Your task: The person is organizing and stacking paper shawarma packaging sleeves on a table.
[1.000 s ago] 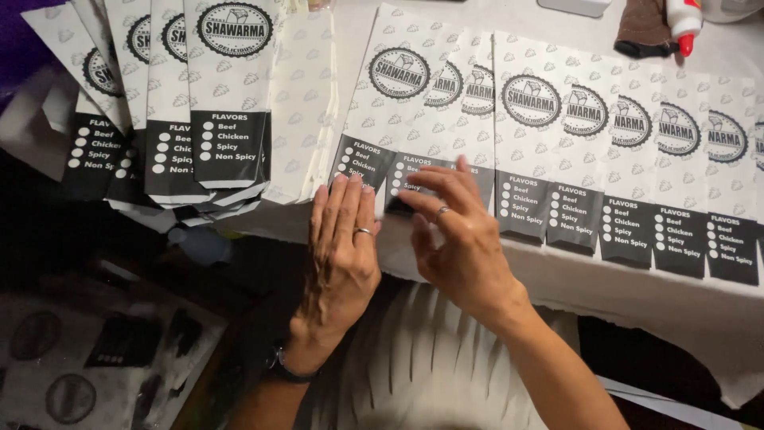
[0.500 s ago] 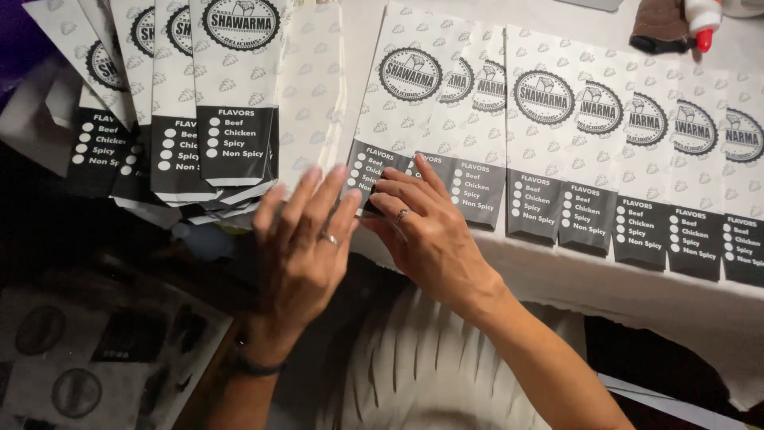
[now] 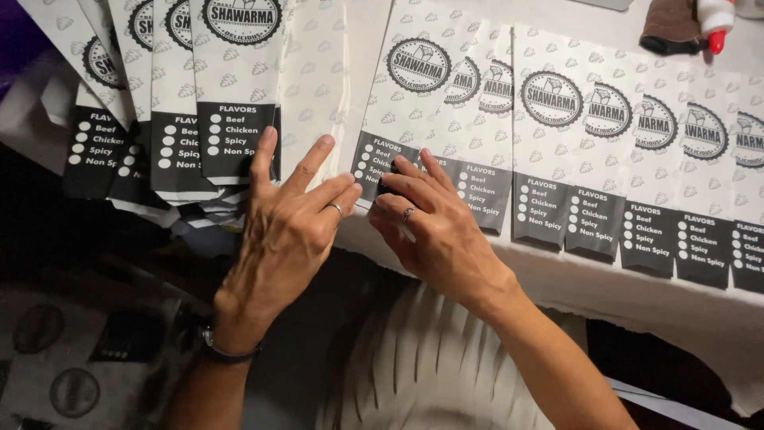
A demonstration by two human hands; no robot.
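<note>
- Left hand (image 3: 290, 231) flat and splayed, fingers open, gripping nothing, fingertips reaching onto the near black band of a fanned stack of paper bags (image 3: 231, 87) at the far left.
- Ring on one finger of that hand, dark wristband (image 3: 227, 350) at the wrist.
- Right hand (image 3: 434, 231) just beside it to the right, fingers curled loosely and pressed down on the near edge of the leftmost bag in the row (image 3: 414, 95), fingertips on its black printed panel.
- No pinch visible there; fingertips resting on the paper rather than closed round it, a ring on this hand too.
- That bag lying flat on the white table (image 3: 637, 295), near edge right at the table's near rim, overlapped on its right by the next bag.
- Row of overlapping bags (image 3: 621, 151) running off to the right, each white with a round dark emblem and a black panel with white dots at the near end.
- Between stack and row, one bag lying pale side up (image 3: 318, 80), left hand's fingertips just near its lower edge.
- Far right corner: white glue bottle with a red tip (image 3: 715, 20), touching a dark brown cloth (image 3: 672, 28).
- Near left, in shadow below the table: more printed sheets (image 3: 72, 374), hard to make out.
- Pleated white garment (image 3: 430, 374) near centre, under the right forearm.
</note>
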